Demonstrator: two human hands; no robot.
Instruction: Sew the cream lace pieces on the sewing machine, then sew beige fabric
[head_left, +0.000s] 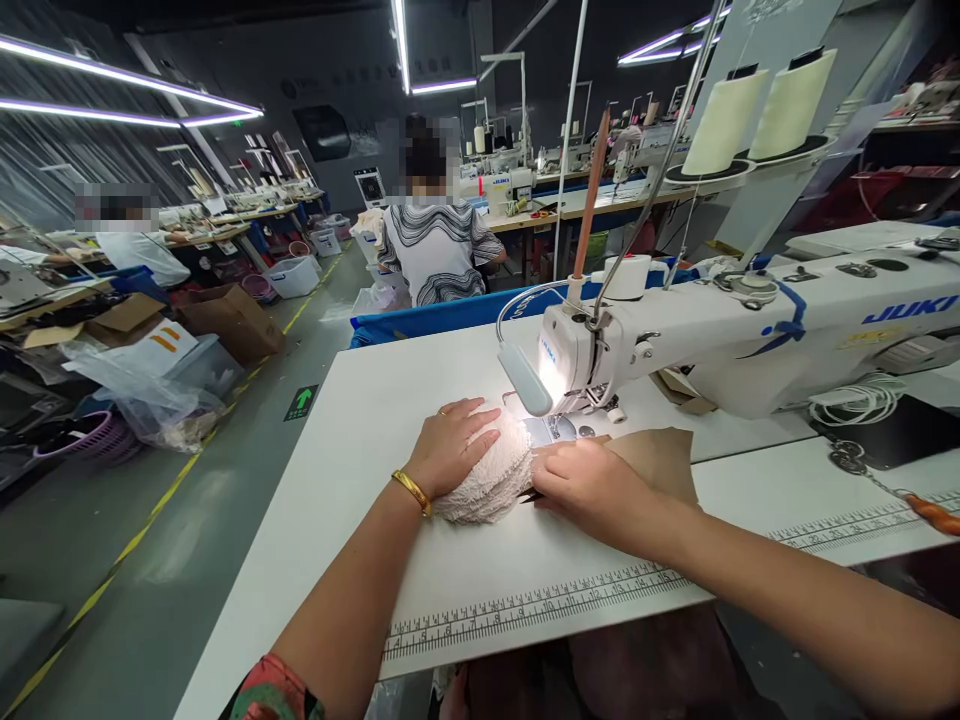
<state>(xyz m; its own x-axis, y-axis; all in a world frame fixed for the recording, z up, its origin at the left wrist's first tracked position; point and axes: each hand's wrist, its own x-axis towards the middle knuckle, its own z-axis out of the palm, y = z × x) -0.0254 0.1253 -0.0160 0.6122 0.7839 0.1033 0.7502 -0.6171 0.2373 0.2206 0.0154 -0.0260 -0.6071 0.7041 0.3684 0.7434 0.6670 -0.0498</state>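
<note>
My left hand (pixel 459 445) lies with fingers spread on a round, cream, fleecy fabric piece (pixel 487 485), which looks layered at its near edge. Against the fabric's right edge, the fingers of my right hand (pixel 585 485) are closed together. A small dark tip (pixel 529 495) shows beneath those fingers; what it belongs to is hidden. The lit needle area of a white JUKI sewing machine (pixel 570 360) is just beyond both hands. A flat brown piece (pixel 656 460), paper or cloth, lies partly behind my right hand.
A printed ruler (pixel 525 608) runs along the near edge of the white table (pixel 300 560). Two thread cones (pixel 724 120) stand above the machine. Coiled white cord (pixel 859 400) lies at right. Another person (pixel 435 245) sits ahead, beyond a blue cloth (pixel 450 315). Boxes (pixel 225 320) stand left of the aisle.
</note>
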